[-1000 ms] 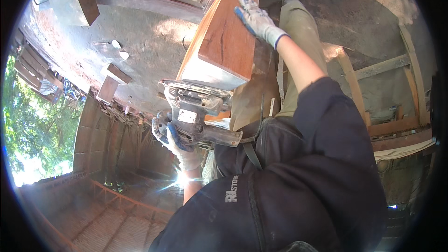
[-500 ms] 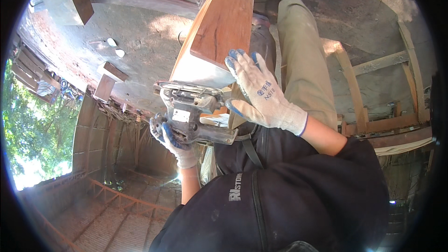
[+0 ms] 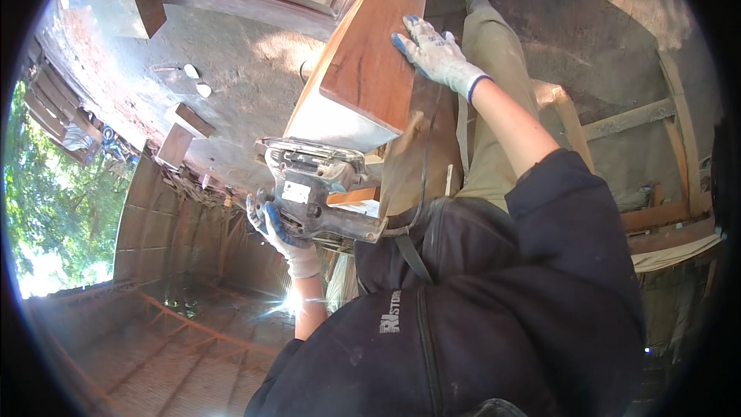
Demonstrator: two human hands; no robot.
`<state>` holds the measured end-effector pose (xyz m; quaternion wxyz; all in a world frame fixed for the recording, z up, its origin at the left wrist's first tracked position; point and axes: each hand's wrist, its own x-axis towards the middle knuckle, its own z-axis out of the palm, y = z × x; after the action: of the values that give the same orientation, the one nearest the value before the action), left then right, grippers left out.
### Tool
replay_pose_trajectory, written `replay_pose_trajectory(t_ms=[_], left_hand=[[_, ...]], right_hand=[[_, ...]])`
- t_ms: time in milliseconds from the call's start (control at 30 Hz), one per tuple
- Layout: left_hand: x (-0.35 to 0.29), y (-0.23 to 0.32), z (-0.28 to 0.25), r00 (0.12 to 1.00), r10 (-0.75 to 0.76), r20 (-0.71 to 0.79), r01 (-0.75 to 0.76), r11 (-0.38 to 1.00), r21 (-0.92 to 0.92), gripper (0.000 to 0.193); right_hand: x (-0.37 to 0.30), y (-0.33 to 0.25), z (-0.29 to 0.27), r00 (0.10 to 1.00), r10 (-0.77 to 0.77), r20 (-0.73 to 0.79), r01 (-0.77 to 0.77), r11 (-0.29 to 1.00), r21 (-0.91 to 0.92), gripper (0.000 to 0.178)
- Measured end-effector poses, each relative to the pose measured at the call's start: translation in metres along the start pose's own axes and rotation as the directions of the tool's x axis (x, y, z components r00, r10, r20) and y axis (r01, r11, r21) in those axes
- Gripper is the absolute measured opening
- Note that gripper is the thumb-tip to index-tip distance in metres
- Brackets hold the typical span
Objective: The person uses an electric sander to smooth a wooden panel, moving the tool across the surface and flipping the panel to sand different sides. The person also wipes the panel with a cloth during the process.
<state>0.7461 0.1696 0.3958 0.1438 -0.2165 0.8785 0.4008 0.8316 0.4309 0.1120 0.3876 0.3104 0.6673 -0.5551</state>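
Observation:
My left hand (image 3: 279,233), in a white glove with blue coating, is wrapped round the front knob of a dark electric sander (image 3: 312,185). The sander is turned so its flat pad side faces the wooden piece. Just beyond it stands a box-like wooden piece (image 3: 363,69), its reddish-brown broad face grained and its near end pale and brightly lit. My right hand (image 3: 438,54), gloved alike, lies at the right edge of the brown face, with fingers stretched out and holding nothing. The sander's rear handle (image 3: 351,225) points toward my body, with no hand on it.
A dark cord (image 3: 427,158) runs from the sander handle over my trouser leg. Wooden blocks (image 3: 179,135) lie on the ground to the left. A panelled wooden door or frame (image 3: 285,1) lies at the far side, and a timber frame (image 3: 629,117) at the right.
My right hand has moved away from the near corner beside the sander, to the far right edge of the brown face. The sander stays in my left hand, nearly still.

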Motion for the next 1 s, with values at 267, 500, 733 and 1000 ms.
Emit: replay_pose_trajectory(t_ms=[267, 500, 733, 1000], left_hand=[[-0.023, -0.021, 0.001, 0.965, 0.25, 0.086, -0.26, 0.953, 0.155, 0.044], [-0.059, -0.028, 0.024, 0.9, 0.422, 0.11, -0.435, 0.882, 0.179, 0.033], [-0.004, -0.08, -0.047, 0.983, -0.058, -0.175, -0.036, 0.871, -0.49, 0.022], [0.056, -0.07, -0.077, 0.944, -0.248, -0.218, -0.028, 0.595, -0.803, 0.013]], right_hand=[[-0.18, -0.104, -0.029, 0.81, -0.545, -0.216, 0.559, 0.829, 0.001, 0.08], [-0.267, -0.165, 0.036, 0.854, -0.511, 0.099, 0.468, 0.669, -0.578, 0.079], [-0.22, -0.204, 0.16, 0.754, -0.627, 0.196, 0.582, 0.499, -0.642, 0.069], [-0.195, -0.257, 0.21, 0.815, -0.569, 0.111, 0.512, 0.617, -0.597, 0.076]])
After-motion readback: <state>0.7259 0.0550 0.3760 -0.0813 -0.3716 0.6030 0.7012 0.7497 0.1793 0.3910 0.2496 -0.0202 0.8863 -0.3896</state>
